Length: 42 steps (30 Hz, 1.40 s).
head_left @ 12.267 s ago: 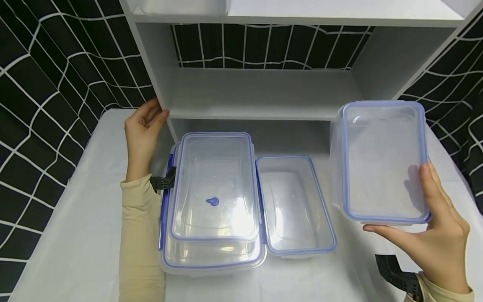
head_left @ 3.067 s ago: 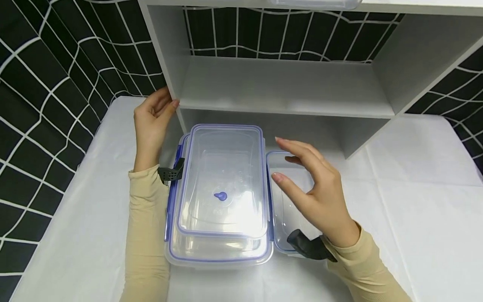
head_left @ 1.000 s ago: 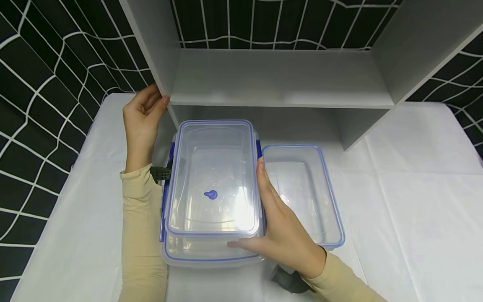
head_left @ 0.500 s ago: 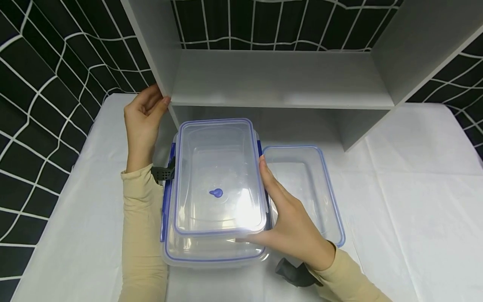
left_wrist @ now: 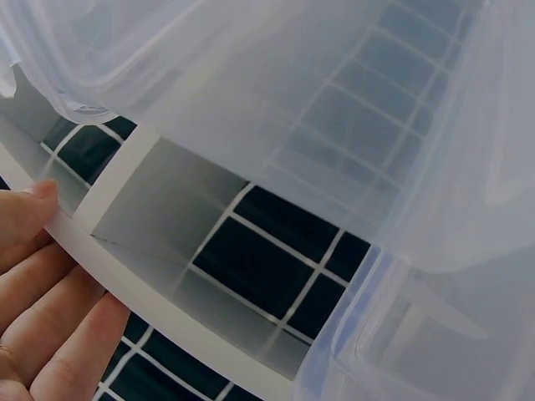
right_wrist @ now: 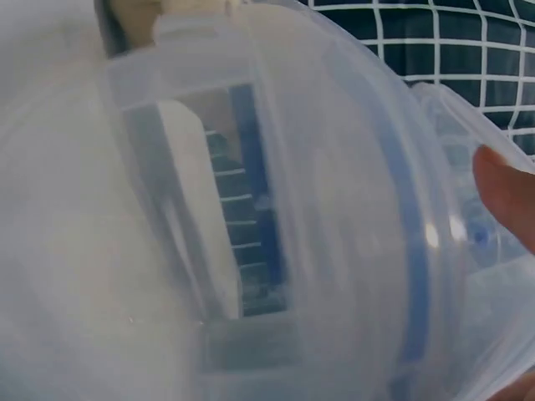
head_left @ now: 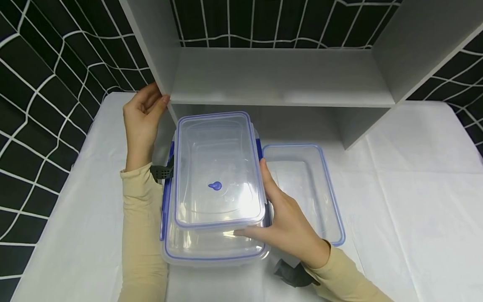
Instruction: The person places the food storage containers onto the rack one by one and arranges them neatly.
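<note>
My right hand (head_left: 290, 218) grips the lower right corner of a clear lidded food container (head_left: 219, 167) with a blue rim and a blue valve. That container is over a larger clear container (head_left: 211, 247) with blue side clips; in the head view I cannot tell whether they touch. My left hand (head_left: 145, 121) pinches the front edge of the left upright of a white shelf unit (head_left: 279, 77). In the left wrist view its thumb and fingers (left_wrist: 63, 351) lie on either side of the panel edge. The right wrist view shows the right thumb (right_wrist: 506, 196) beside clear plastic.
A third clear container (head_left: 302, 188) with a pale blue rim stands at the right, partly behind my right hand. White cloth (head_left: 407, 201) covers the table. Dark fabric with white grid lines (head_left: 49, 138) hangs around the sides and back.
A container once in my right hand appeared at the upper shelf, now out of view. My right hand then took hold of the top stacked container, which has shifted slightly toward the shelf.
</note>
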Tool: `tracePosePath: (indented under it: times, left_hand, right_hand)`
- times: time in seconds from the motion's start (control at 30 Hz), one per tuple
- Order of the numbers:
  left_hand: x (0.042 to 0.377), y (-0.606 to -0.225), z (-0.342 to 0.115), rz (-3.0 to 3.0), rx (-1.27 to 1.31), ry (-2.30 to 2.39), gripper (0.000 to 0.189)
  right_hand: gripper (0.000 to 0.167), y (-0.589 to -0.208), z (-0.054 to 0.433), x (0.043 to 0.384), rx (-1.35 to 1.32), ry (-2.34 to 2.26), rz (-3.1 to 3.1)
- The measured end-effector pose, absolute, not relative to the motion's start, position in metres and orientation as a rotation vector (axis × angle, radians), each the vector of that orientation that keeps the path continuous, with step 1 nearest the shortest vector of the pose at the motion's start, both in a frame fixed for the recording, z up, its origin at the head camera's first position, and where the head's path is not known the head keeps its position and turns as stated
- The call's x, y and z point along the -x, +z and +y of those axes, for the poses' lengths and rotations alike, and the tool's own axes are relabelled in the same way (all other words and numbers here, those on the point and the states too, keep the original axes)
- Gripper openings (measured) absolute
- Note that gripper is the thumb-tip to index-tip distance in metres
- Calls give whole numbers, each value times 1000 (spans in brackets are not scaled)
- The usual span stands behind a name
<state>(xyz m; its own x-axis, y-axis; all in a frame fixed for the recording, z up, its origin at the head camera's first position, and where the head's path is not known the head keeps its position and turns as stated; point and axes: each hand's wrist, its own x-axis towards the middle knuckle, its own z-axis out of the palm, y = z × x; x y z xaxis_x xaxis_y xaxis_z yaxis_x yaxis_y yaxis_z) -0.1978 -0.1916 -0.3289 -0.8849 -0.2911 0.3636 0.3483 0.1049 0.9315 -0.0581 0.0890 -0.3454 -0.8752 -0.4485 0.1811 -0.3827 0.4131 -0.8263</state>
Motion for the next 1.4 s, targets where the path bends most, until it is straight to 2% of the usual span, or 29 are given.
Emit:
tracePosePath:
  times: [0.13,0.4,0.63,0.9,1.4]
  left_hand:
    - [198,-329,-193,-1911,42,-1845,33]
    - [199,-330,-192,-1899,55,-1845,32]
    - [198,-329,-191,-1934,57,-1817,33]
    - [198,-329,-192,-1939,57,-1817,34]
    - [198,-329,-192,-1934,70,-1827,33]
  right_hand:
    - [132,-346,85,57,718,-1484,2614]
    - [122,-349,89,61,815,-1569,2663]
    - [121,-346,93,62,809,-1599,2619]
    - [118,-346,92,62,990,-1565,2639]
    - [114,-351,89,60,1110,-1558,2690]
